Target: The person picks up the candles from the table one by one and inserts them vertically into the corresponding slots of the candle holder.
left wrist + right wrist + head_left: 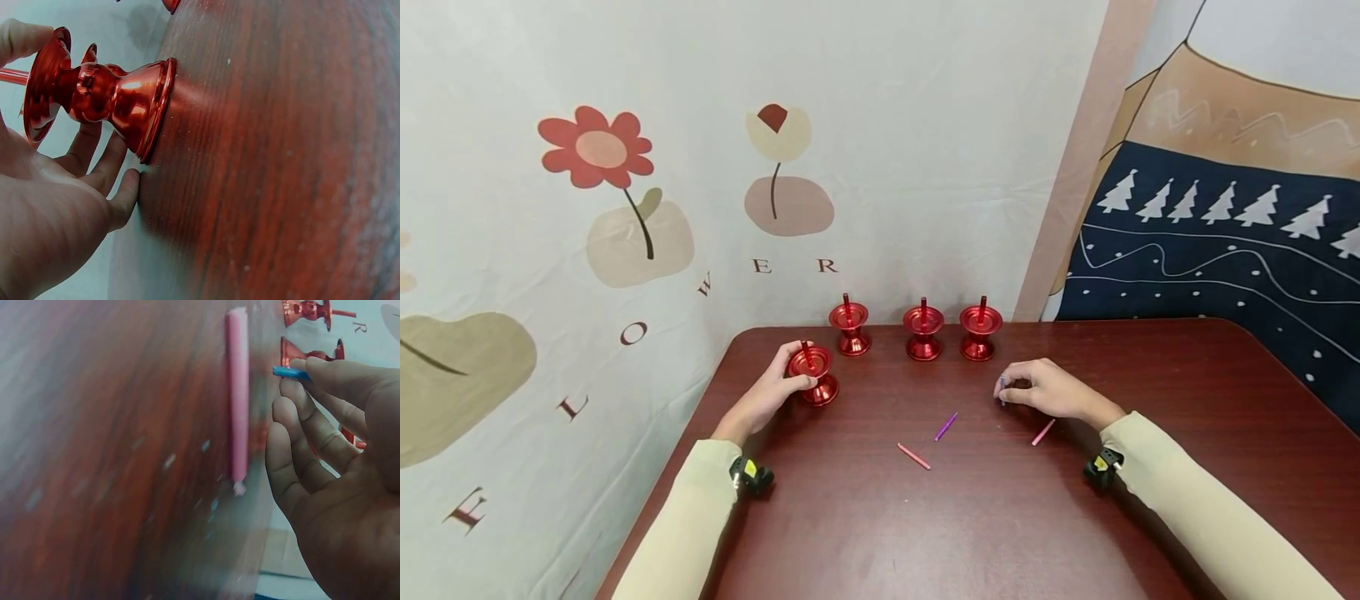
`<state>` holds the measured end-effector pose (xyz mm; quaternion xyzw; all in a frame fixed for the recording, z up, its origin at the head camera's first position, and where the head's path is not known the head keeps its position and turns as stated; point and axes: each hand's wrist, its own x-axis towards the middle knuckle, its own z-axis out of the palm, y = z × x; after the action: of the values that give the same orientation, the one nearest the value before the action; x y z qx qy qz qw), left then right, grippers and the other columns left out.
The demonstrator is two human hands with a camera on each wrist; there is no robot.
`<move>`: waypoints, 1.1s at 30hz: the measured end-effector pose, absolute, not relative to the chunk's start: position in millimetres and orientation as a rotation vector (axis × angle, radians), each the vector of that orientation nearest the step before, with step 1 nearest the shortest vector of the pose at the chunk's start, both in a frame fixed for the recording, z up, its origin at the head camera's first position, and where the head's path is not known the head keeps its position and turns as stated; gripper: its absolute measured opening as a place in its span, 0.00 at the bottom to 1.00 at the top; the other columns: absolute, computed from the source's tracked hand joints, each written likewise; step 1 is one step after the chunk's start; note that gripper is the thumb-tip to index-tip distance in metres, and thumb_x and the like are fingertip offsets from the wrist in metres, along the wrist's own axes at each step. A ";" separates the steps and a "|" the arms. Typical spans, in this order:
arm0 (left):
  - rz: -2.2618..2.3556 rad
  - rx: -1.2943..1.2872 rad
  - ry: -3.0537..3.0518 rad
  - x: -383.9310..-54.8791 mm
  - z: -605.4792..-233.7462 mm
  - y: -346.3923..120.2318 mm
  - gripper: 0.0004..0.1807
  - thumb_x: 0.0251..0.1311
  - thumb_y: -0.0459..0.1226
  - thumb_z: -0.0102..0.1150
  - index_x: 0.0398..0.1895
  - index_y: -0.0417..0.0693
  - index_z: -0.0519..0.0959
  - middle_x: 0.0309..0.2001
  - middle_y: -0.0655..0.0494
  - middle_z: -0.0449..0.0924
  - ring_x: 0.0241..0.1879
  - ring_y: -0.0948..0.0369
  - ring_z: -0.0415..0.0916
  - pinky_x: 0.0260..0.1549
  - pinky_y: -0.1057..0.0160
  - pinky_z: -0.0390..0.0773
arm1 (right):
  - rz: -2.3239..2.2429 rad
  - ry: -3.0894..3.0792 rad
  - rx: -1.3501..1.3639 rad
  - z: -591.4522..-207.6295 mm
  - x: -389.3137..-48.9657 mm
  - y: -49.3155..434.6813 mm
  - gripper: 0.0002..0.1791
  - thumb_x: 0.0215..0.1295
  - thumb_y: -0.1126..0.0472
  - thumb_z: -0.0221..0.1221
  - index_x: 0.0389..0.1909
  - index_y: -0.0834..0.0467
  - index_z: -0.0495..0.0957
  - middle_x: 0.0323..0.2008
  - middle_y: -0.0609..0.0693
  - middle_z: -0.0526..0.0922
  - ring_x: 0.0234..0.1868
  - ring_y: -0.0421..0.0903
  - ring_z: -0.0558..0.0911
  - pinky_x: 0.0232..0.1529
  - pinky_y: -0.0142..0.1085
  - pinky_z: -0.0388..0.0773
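Currently, the left hand (pixel 763 402) grips a red candle holder (pixel 822 390), partly closed: the thumb (pixel 28 39) bears on the dish rim, and the fingers (pixel 114 161) bend round the far side. The right hand (pixel 1051 390) pinches a blue candle (pixel 292 373) between thumb and fingertips; its other fingers are half bent.

The right wrist view shows the blue end clearly; the head view shows only a narrow bluish strip, at 9 o'clock from the palm. The left wrist view exposes the holder's flared base close to the table (pixel 925 533); contact between them cannot be confirmed.

Relative to the right hand, a pink candle (pixel 1043 432) lies at 6 o'clock; a purple candle (pixel 946 427) and a coral candle (pixel 914 457) lie near 8 o'clock. From the gripped holder, a second holder (pixel 853 340) stands at 1 o'clock, a third holder (pixel 923 346) at 2 o'clock and a fourth holder (pixel 977 346) between 2 and 3 o'clock. Each dish contains one upright red rod (pixel 806 353).
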<state>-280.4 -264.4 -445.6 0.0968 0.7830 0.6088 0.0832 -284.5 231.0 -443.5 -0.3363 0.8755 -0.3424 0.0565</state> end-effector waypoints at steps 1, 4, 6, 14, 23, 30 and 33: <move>1.814 0.281 2.335 -280.3 -445.3 -264.6 0.44 0.72 0.32 0.58 0.85 0.40 0.48 0.81 0.35 0.53 0.80 0.39 0.54 0.80 0.38 0.54 | -1.049 2.654 -1.019 -442.8 -285.0 228.4 0.06 0.77 0.65 0.67 0.43 0.52 0.90 0.40 0.42 0.88 0.42 0.43 0.82 0.47 0.37 0.81; 1.802 0.264 2.336 -279.7 -444.6 -265.2 0.44 0.71 0.33 0.59 0.85 0.41 0.47 0.81 0.34 0.54 0.80 0.39 0.54 0.80 0.37 0.54 | -1.081 2.640 -1.008 -439.8 -285.9 218.3 0.04 0.77 0.65 0.66 0.44 0.55 0.90 0.38 0.42 0.87 0.40 0.43 0.82 0.45 0.36 0.81; 1.800 0.260 2.338 -278.6 -444.0 -265.3 0.45 0.71 0.33 0.59 0.85 0.41 0.47 0.80 0.34 0.54 0.80 0.39 0.54 0.79 0.37 0.55 | -1.097 2.631 -1.009 -437.9 -286.2 209.6 0.04 0.77 0.65 0.67 0.45 0.57 0.89 0.37 0.42 0.87 0.39 0.43 0.82 0.45 0.36 0.82; 1.810 0.255 2.330 -278.7 -442.5 -265.1 0.44 0.71 0.32 0.60 0.85 0.40 0.49 0.81 0.34 0.55 0.80 0.39 0.53 0.80 0.36 0.53 | -1.201 2.648 -1.093 -430.8 -284.8 166.0 0.05 0.77 0.67 0.68 0.49 0.62 0.87 0.39 0.44 0.88 0.39 0.43 0.84 0.44 0.36 0.85; 1.823 0.246 2.284 -280.3 -444.3 -267.5 0.45 0.71 0.34 0.60 0.85 0.42 0.47 0.80 0.35 0.55 0.81 0.41 0.52 0.80 0.38 0.50 | -1.421 2.675 -1.178 -426.1 -281.1 112.9 0.02 0.76 0.67 0.68 0.46 0.59 0.86 0.41 0.46 0.88 0.41 0.44 0.81 0.43 0.37 0.79; 1.812 0.224 2.264 -279.5 -444.2 -267.3 0.46 0.72 0.35 0.59 0.87 0.45 0.45 0.82 0.35 0.53 0.82 0.41 0.50 0.81 0.37 0.47 | -1.613 2.654 -1.131 -426.4 -282.8 83.8 0.02 0.77 0.66 0.68 0.43 0.61 0.86 0.41 0.49 0.89 0.39 0.44 0.81 0.41 0.36 0.78; 1.812 0.227 2.258 -279.3 -443.7 -266.8 0.47 0.72 0.35 0.58 0.87 0.45 0.43 0.82 0.35 0.52 0.82 0.41 0.49 0.81 0.37 0.46 | -1.685 2.659 -1.106 -428.0 -284.9 74.0 0.02 0.76 0.67 0.68 0.41 0.59 0.85 0.44 0.52 0.90 0.39 0.44 0.82 0.41 0.35 0.78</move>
<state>-279.3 -266.8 -443.7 0.0776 0.7721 0.6195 0.1186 -284.9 74.0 -428.0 -0.3300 0.7932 -0.5025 -0.0974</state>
